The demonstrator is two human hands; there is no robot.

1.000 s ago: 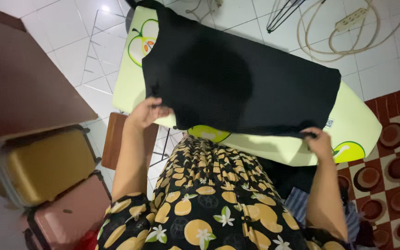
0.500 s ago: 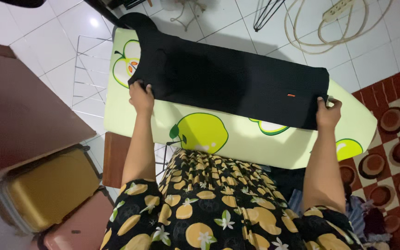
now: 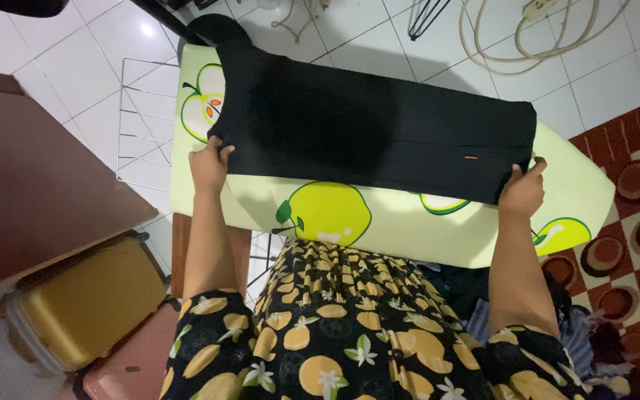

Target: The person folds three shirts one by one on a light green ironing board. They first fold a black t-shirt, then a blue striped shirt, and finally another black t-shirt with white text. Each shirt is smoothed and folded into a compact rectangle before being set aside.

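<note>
A black garment (image 3: 364,126) lies spread flat along a pale green ironing board (image 3: 409,222) printed with apples. My left hand (image 3: 209,164) grips the garment's near left corner at the armhole end. At the hem end, my right hand (image 3: 521,191) pinches the near right corner. A tiny orange tag (image 3: 471,158) shows on the cloth close to my right hand. The garment's far end hangs over the board's rounded tip at the top left.
A brown table (image 3: 31,170) stands at the left, with a gold suitcase (image 3: 83,304) and a pink one (image 3: 127,363) below it. A wire rack (image 3: 146,118) lies on the white tiles. A coiled cable (image 3: 527,44) is beyond the board. Clothes (image 3: 579,333) pile at the right.
The garment went from held up above the board to laid flat on it. Both hands then drew its near edge slightly back toward me, still gripping the corners.
</note>
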